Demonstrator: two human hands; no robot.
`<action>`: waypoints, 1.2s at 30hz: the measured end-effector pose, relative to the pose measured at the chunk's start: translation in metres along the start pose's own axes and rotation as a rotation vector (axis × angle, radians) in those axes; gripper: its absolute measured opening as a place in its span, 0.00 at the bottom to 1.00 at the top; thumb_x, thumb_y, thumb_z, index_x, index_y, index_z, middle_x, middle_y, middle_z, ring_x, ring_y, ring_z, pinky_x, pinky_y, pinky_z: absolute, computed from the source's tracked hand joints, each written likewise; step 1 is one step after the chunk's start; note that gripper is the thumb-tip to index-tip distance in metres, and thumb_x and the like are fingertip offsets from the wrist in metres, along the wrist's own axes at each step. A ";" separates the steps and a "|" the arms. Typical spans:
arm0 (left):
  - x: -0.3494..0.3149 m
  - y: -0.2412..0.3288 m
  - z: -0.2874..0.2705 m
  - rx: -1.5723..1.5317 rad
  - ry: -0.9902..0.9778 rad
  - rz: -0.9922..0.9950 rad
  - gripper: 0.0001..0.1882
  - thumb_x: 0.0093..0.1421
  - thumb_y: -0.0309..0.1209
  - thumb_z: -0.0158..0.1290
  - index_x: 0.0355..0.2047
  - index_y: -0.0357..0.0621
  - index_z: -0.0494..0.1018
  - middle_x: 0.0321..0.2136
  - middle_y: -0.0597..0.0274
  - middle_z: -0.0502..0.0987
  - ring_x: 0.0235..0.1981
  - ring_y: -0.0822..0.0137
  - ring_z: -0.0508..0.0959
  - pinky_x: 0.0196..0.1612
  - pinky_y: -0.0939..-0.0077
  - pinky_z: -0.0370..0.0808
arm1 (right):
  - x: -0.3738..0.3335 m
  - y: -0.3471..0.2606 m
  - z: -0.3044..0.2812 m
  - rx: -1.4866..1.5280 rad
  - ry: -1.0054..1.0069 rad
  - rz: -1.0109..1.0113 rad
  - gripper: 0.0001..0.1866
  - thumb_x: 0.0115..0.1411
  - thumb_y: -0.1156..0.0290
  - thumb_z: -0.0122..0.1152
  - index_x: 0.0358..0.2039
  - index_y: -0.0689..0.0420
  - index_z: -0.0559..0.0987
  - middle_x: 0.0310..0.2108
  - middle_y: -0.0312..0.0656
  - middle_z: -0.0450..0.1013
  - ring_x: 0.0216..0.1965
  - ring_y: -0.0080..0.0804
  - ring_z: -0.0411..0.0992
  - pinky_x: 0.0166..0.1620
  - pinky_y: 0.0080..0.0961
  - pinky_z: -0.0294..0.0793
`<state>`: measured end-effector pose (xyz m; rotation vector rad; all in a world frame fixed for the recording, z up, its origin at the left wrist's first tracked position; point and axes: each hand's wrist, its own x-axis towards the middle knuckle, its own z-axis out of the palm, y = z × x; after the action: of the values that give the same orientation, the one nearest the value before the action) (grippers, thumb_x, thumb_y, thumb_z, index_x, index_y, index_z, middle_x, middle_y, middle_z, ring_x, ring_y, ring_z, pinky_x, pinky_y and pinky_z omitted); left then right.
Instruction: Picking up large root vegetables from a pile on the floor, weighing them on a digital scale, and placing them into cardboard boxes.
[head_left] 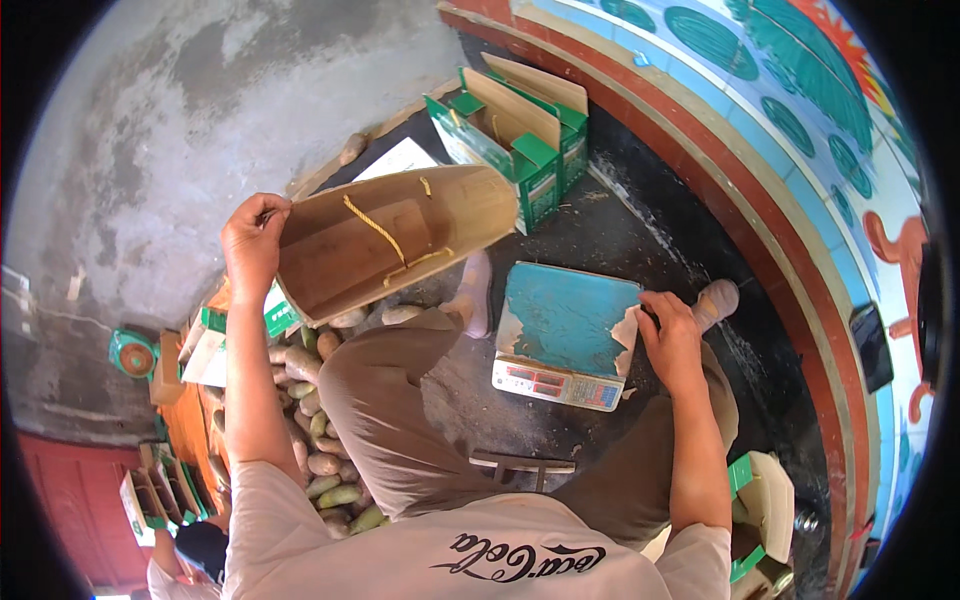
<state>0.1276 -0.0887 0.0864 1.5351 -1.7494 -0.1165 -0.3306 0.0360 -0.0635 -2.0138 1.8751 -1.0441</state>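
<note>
My left hand [255,240] is pinched closed on the left rim of an open cardboard box [400,225], brown inside, with yellow rope handles. The box is held tilted above the floor and the produce, and its inside shows bare cardboard. In front of me stands a digital weighing scale [565,320] with a worn blue top, a pale torn edge and a keypad along its near side. My right hand [670,335] has its fingers curled at the right edge of the scale's top.
Oval green and brownish produce [325,430] lies heaped beside my left leg. Green-and-white cartons [530,140] stand open beyond the held box; another carton [765,505] is at lower right. A person [195,555] is at lower left. A painted wall [780,110] curves along the right.
</note>
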 end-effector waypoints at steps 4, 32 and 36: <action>-0.005 0.024 0.023 -0.288 -0.102 -0.018 0.06 0.53 0.17 0.52 0.28 0.39 0.76 0.26 0.69 0.77 0.27 0.81 0.71 0.33 0.85 0.69 | -0.001 0.003 -0.002 0.169 0.034 0.147 0.17 0.56 0.71 0.58 0.47 0.59 0.73 0.39 0.50 0.72 0.41 0.48 0.71 0.44 0.38 0.70; -0.123 -0.005 0.256 -0.671 -0.455 -0.299 0.07 0.54 0.18 0.52 0.33 0.40 0.73 0.30 0.66 0.77 0.32 0.76 0.74 0.40 0.81 0.70 | -0.030 0.059 -0.027 -0.307 -0.136 0.493 0.16 0.55 0.60 0.58 0.25 0.62 0.79 0.28 0.53 0.75 0.34 0.50 0.75 0.40 0.40 0.73; -0.132 -0.007 0.255 -0.411 -0.332 -0.172 0.24 0.54 0.24 0.55 0.52 0.40 0.65 0.45 0.52 0.74 0.47 0.62 0.74 0.50 0.72 0.69 | -0.032 0.062 -0.027 -0.395 -0.156 0.491 0.17 0.56 0.58 0.57 0.27 0.62 0.79 0.29 0.52 0.76 0.34 0.48 0.75 0.40 0.39 0.74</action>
<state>-0.0258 -0.0812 -0.1564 1.4086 -1.6997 -0.8071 -0.3947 0.0629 -0.0910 -1.5965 2.4476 -0.4014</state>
